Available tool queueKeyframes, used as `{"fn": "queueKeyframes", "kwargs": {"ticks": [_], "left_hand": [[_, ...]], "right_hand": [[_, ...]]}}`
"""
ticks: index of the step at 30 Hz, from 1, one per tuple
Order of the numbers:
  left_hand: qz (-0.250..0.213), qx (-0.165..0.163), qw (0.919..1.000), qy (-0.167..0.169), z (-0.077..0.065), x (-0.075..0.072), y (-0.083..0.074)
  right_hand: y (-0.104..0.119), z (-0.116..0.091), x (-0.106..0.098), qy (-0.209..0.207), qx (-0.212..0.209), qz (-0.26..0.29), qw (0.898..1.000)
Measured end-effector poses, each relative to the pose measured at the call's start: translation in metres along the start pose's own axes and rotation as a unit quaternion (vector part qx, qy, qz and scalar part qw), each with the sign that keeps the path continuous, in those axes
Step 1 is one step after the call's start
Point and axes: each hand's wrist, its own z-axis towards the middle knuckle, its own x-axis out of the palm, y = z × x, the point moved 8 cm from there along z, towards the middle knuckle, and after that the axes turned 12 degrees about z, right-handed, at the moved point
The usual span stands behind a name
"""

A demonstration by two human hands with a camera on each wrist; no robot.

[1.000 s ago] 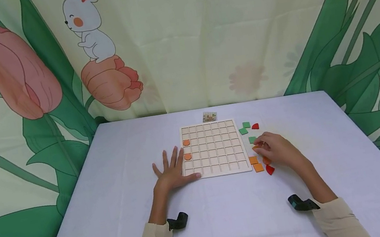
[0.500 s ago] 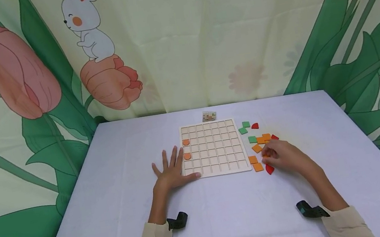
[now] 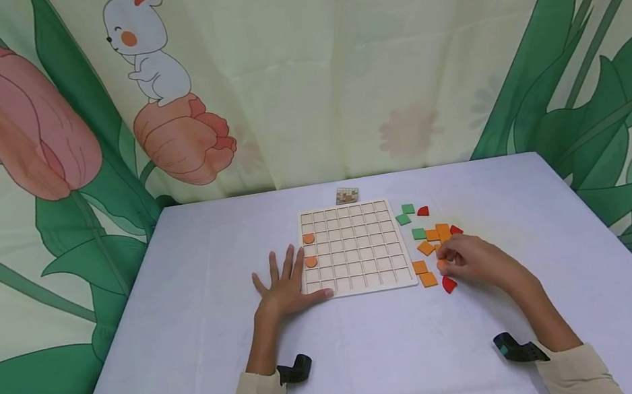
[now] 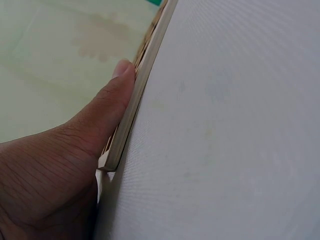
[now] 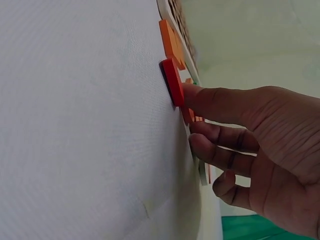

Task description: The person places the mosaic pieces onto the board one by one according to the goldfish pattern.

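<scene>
A pale wooden grid board (image 3: 357, 249) lies on the table, with two orange discs (image 3: 311, 261) in cells near its left edge. My left hand (image 3: 286, 293) rests with spread fingers at the board's lower left corner; the left wrist view shows its thumb (image 4: 112, 97) along the board's edge. My right hand (image 3: 472, 260) is among loose pieces right of the board, its thumb and fingertips pinching an orange disc (image 3: 442, 265). A red quarter-round piece (image 5: 172, 82) lies close to the right thumb, and the fingers partly hide the orange pieces behind it.
Several orange square tiles (image 3: 428, 279) lie right of the board. Green squares (image 3: 418, 234) and red quarter-round pieces (image 3: 423, 211) lie farther up. A small patterned card (image 3: 347, 195) sits behind the board. A printed curtain (image 3: 297, 70) hangs beyond the white table (image 3: 377, 358).
My right hand has moved right and slightly down from an orange square tile to the orange disc, uncovering orange squares and a red piece. My left hand stays in place.
</scene>
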Motion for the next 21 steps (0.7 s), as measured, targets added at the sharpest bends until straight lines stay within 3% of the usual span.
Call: {"fn": "queueKeyframes", "kwargs": {"ticks": [11,21], "left_hand": [[-0.006,0.002,1.0,-0.001,-0.0016,-0.0007,0.0018],[-0.001,0.003,1.0,0.002,0.0025,0.0023,0.0018]], "right_hand": [[-0.0007,0.0028,0.0023,0.009,0.03,0.022,0.999],[0.0041,0.0051,0.0023,0.008,0.028,0.016,0.999]]}}
